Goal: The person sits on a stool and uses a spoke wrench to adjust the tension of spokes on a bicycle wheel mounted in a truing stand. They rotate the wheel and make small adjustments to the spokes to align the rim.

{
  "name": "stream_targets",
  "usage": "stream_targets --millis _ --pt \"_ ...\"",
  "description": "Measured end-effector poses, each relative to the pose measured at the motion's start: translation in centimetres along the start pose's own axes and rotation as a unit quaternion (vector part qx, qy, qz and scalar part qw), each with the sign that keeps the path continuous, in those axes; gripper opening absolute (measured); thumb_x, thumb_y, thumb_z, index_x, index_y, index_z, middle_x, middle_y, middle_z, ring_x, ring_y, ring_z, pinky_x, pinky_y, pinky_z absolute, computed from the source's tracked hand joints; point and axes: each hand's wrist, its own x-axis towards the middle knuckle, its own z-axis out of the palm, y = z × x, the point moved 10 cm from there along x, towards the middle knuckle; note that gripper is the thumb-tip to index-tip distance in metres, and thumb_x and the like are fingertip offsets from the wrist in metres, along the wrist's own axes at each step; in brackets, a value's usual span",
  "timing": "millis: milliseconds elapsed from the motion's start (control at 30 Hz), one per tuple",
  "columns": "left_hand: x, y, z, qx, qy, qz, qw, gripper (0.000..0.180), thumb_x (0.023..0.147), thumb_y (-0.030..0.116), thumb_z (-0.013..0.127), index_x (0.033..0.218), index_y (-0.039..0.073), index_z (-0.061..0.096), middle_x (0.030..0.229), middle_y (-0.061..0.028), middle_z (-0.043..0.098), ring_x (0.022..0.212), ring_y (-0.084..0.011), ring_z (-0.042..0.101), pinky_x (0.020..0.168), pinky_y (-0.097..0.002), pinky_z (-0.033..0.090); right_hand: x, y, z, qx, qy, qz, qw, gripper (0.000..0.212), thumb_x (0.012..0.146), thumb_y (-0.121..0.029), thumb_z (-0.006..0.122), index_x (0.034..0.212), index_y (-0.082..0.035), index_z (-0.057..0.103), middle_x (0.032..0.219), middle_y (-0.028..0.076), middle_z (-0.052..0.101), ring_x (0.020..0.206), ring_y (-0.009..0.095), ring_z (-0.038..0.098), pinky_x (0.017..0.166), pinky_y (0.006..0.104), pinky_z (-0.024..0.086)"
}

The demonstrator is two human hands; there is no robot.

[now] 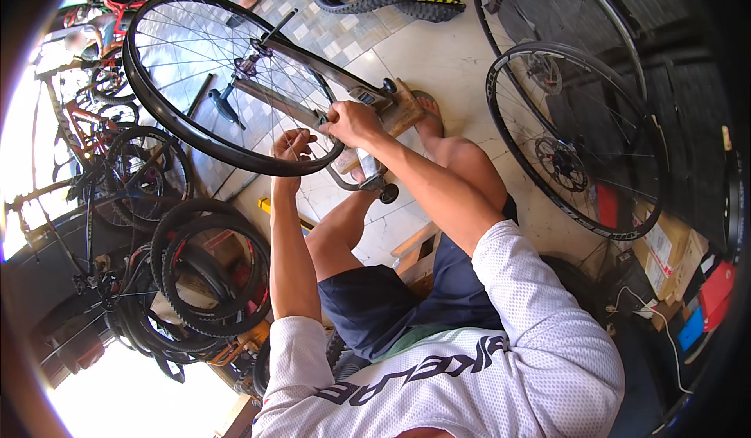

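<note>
Black whl [246,67] in stand [332,76], L hand [292,146] nr rim [235,159], R hand [352,123] too

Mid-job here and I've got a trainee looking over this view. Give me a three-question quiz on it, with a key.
1. True or false: the left hand is resting on the person's knee.
2. What colour is the handle of the tool seen through the spokes of the wheel at the hands? (a) red (b) blue (c) white
3. Fill in the gap: the wheels with disc rotors stand on the ____ side of the picture.

Key: 1. False, it is raised at the wheel. 2. (b) blue. 3. Right.
</note>
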Motion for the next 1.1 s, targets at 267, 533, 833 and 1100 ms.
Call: stream_targets --millis 267,533,833,1100 --pt "1.4 -1.4 0.4 0.037 0.017 -0.003 0.999 0.021 0.092 0.024 0.071 0.097 0.005 0.065 0.083 -0.0025 0.068 0.060 -0.0051 0.051 0.050 -0.0205 0.041 0.0 0.4 0.6 -0.019 -0.023 -0.006 1.000 0.029 0.078 -0.037 0.077 0.087 -0.010 0.074 0.085 0.012 0.074 0.085 0.028 0.071 0.083 0.0407 0.051" --pt "1.6 -1.7 -0.7 0.068 0.020 -0.004 0.998 0.026 0.092 0.027 0.072 0.102 0.004 0.067 0.077 0.0005 0.063 0.058 -0.0054 0.053 0.049 -0.0207 0.041 -0.5 -0.9 1.2 -0.026 -0.032 -0.054 0.998 0.038 0.074 -0.041 0.081 0.086 -0.007 0.073 0.081 0.011 0.073 0.078 0.029 0.071 0.073 0.0390 0.054" --pt "0.9 -3.0 0.7 -0.044 -0.088 -0.040 0.994 0.035 0.095 0.032 0.068 0.105 -0.001 0.066 0.083 -0.0005 0.067 0.059 -0.0057 0.057 0.051 -0.0195 0.046 -0.7 -1.3 2.4 0.024 -0.050 -0.091 0.994 0.036 0.077 -0.040 0.078 0.094 -0.009 0.073 0.089 0.013 0.074 0.084 0.030 0.070 0.078 0.0399 0.054" --pt "1.5 -3.0 -0.7 0.093 -0.028 -0.095 0.991 0.031 0.088 0.033 0.075 0.085 0.004 0.065 0.075 -0.0006 0.063 0.059 -0.0063 0.056 0.048 -0.0216 0.041 -0.1 -0.7 2.5 0.021 -0.076 -0.083 0.993 0.037 0.077 -0.036 0.077 0.101 -0.008 0.069 0.090 0.015 0.073 0.089 0.032 0.070 0.081 0.0406 0.053"
